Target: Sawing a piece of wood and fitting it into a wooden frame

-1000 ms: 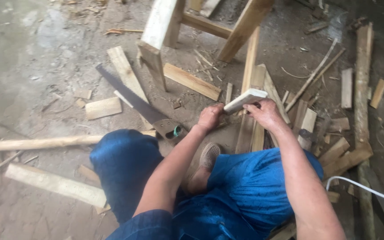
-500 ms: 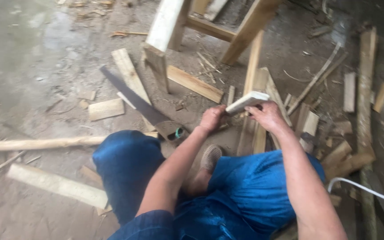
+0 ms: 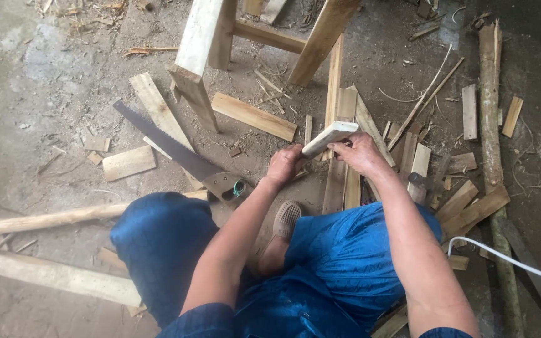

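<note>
Wooden block (image 3: 330, 138) gripped by left hand (image 3: 283, 166) and right hand (image 3: 361, 153) | handsaw (image 3: 183, 156) beside

Both hands on a short pale board (image 3: 330, 137), held tilted above the floor (image 3: 45, 81). Right hand (image 3: 361, 153) grips its upper side, left hand (image 3: 283, 166) closed at its lower end. Handsaw (image 3: 180, 153) lies flat on the floor left of the left hand, handle (image 3: 226, 186) near the blue-clad knee (image 3: 158, 235). Shoe (image 3: 285, 219) between the knees. Offcuts (image 3: 408, 156) piled under and right of the hands. Wooden trestle (image 3: 201, 50) stands ahead. White cable (image 3: 508, 263) at right, long pole (image 3: 45, 220) at left.
</note>
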